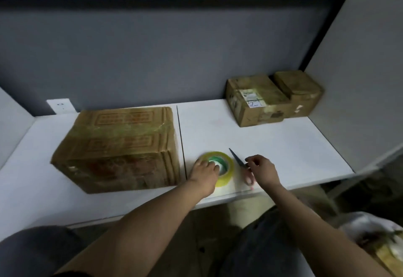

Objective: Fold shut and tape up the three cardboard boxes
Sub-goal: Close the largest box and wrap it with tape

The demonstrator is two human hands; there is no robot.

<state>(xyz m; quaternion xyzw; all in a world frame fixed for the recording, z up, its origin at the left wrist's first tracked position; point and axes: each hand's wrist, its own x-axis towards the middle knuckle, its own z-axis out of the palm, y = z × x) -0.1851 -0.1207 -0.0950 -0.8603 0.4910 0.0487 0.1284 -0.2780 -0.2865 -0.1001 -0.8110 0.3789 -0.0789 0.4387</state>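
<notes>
Three boxes sit on the white table (283, 145), and all three look folded shut. The big box (122, 148) lies at the left, a glossy strip of tape running across its top and down the side, so it reads as sealed. The middle box (255, 100) and the small box (298, 89) stand touching each other in the far right corner, well apart from the hands; their flaps are down (the blur makes it hard to tell whether fresh tape crosses them, though the middle one carries a white label).

The left hand (205, 172) rests on the tape roll (220, 167), which lies flat near the front edge just beside the big box; its fingers curl over the rim and into the core. The right hand (259, 169) pinches the scissors (236, 159) near the handles, blades pointing away and resting on or just above the table; the handle end is smeared.

As a judgement, the task is at or near its end: folding is done, the big box is taped, and what is left, if anything, is taping or checking the two far boxes.
</notes>
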